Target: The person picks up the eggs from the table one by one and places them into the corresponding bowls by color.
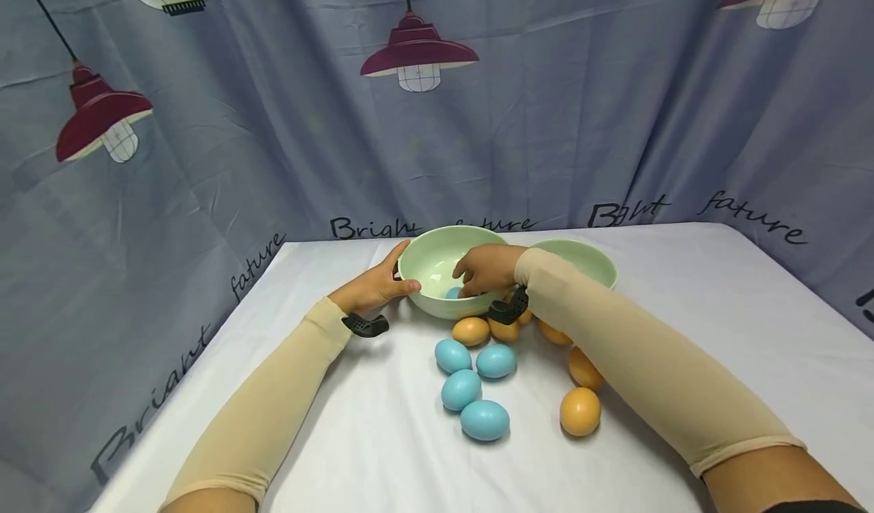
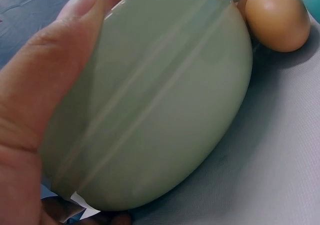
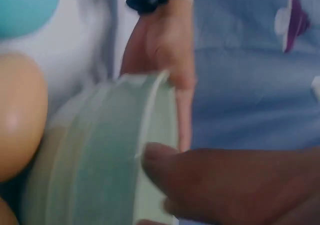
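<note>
A light green bowl (image 1: 437, 308) stands tilted toward me at the back of the table. My left hand (image 1: 375, 285) grips its left side, thumb at the near rim; the left wrist view shows the thumb against the bowl's outer wall (image 2: 165, 100). My right hand (image 1: 488, 269) reaches over the right rim into the bowl with bent fingers. Just by those fingertips, a blue egg (image 1: 454, 293) shows partly inside; whether they pinch it is hidden. In the right wrist view, the right thumb (image 3: 165, 160) is at the rim.
Several blue eggs (image 1: 485, 420) lie in front of the bowl. Several orange eggs (image 1: 580, 412) lie near it and under the right forearm. A second green bowl (image 1: 580, 259) stands behind the right wrist, partly covered. A grey printed curtain (image 1: 546, 133) hangs behind the white table.
</note>
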### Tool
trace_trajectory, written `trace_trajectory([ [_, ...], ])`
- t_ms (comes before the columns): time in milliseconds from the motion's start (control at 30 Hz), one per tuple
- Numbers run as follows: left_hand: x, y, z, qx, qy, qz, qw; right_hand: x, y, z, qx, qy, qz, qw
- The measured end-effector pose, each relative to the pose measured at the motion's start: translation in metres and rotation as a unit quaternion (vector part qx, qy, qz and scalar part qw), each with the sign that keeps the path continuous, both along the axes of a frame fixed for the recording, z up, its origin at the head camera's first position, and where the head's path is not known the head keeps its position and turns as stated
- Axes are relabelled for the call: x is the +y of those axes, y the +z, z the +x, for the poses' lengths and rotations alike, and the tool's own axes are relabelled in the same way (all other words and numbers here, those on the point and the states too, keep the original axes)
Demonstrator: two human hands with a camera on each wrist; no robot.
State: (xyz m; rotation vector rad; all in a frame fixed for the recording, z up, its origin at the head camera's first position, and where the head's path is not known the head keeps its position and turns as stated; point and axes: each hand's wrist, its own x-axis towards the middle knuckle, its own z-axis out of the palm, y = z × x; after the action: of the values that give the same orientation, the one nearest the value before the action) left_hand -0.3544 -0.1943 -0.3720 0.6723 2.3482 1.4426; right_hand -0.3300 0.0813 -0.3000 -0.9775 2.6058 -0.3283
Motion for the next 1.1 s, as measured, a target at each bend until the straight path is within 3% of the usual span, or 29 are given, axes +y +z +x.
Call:
trace_trajectory([
  [133, 0.001, 0.001, -0.001, -0.008, -0.001, -0.004, 1.0000, 0.016, 0.009, 0.031, 0.067, -0.009, -0.071, 0.9952],
  [233, 0.001, 0.003, -0.002, -0.009, 0.000, -0.002, 1.0000, 0.030, 0.012, 0.058, 0.115, 0.033, -0.120, 0.9855],
  [367, 0.001, 0.004, -0.004, -0.006, -0.001, 0.005, 1.0000, 0.036, 0.017, 0.093, 0.165, 0.108, -0.130, 0.9717],
  [467, 0.000, 0.002, -0.003, -0.008, 0.000, 0.000, 1.0000, 0.030, 0.022, 0.117, 0.146, 0.150, -0.087, 0.9739],
  [567, -0.001, 0.000, -0.002, -0.011, 0.003, -0.005, 0.9999, 0.022, 0.021, 0.135, 0.097, 0.159, -0.020, 0.9823],
  [633, -0.002, -0.001, -0.002, -0.015, 0.004, 0.002, 0.9999, 0.017, 0.019, 0.143, 0.085, 0.151, 0.019, 0.9847],
  [800, -0.001, 0.001, -0.001, -0.010, 0.003, 0.009, 0.9999, 0.007, 0.011, 0.154, 0.091, 0.131, 0.062, 0.9853],
  [1100, 0.000, -0.001, 0.000, -0.006, 0.002, 0.002, 1.0000, -0.005, -0.003, 0.161, 0.108, 0.172, 0.121, 0.9717],
])
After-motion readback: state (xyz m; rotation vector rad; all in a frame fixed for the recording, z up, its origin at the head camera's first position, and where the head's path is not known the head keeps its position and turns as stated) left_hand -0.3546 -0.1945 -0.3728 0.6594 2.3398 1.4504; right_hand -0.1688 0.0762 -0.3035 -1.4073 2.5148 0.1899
